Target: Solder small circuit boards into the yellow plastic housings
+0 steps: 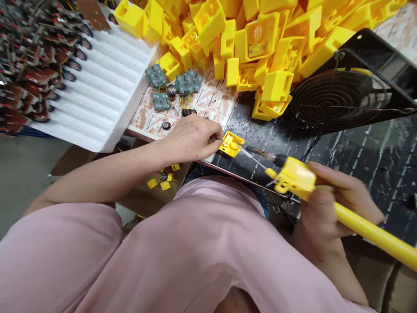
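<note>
My left hand (198,137) has its fingers closed on the left edge of a small yellow plastic part (232,144) near the bench's front edge. In my right hand (332,204) is a yellow soldering tool (298,174) with a long yellow handle, a dark metal barrel and a thin feed tube beside it. The tool's tip points left and reaches the right side of the small part; whether it touches cannot be made out. Left of the part, past my left hand, lie green circuit boards (189,81) and a small round black speaker (166,125).
Many yellow housings (267,37) are heaped at the back. A black fan (339,93) stands at the right rear. White ridged foam (97,87) with brown boards (39,76) lies left. Small yellow pieces (165,185) sit in a box below the bench (270,139).
</note>
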Motion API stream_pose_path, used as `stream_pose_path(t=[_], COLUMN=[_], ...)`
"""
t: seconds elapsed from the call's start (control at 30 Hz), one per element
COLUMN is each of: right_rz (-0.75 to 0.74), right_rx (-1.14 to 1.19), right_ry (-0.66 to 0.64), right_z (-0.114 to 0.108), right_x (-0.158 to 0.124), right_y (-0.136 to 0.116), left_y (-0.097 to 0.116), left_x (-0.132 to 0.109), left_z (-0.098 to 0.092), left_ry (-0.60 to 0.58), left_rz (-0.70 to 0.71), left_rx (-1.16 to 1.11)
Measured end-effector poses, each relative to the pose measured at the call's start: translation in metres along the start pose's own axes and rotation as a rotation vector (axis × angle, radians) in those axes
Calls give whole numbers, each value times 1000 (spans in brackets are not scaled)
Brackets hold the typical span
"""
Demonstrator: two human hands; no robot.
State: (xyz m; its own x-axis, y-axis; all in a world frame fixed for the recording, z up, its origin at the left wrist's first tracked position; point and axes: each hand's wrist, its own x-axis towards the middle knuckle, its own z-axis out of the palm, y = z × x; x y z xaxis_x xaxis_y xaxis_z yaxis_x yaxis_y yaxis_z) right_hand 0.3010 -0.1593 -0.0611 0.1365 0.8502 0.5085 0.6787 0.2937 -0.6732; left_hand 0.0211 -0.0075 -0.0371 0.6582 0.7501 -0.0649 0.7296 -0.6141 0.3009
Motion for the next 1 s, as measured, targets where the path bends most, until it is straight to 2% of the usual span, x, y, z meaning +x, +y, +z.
stream_pose_path(t=[0.13,0.33,0.5,0.7,0.83,0.9,1.0], right_rz=[-218,-409,-402,-469,-334,-286,-308], right_rx=[36,8,-118,-232,-169,-149,-121], right_ry=[-29,-156,-249,-356,-458,-459,-413], right_z=[13,8,6,-1,-4,-5,-7], right_x=[7,19,22,21,26,29,29], right_y=[-13,-23,-26,-30,-35,-35,-32], left_y=[3,8,10,15,16,16,15], left_x=[1,3,6,9,9,9,9], left_z=[1,-3,-4,-9,-9,-9,-10], left_ry=[-52,-57,-56,-103,-91,-87,-73], left_rz=[0,49,84,96,117,121,128], left_rx=[50,90,135,214,216,215,208])
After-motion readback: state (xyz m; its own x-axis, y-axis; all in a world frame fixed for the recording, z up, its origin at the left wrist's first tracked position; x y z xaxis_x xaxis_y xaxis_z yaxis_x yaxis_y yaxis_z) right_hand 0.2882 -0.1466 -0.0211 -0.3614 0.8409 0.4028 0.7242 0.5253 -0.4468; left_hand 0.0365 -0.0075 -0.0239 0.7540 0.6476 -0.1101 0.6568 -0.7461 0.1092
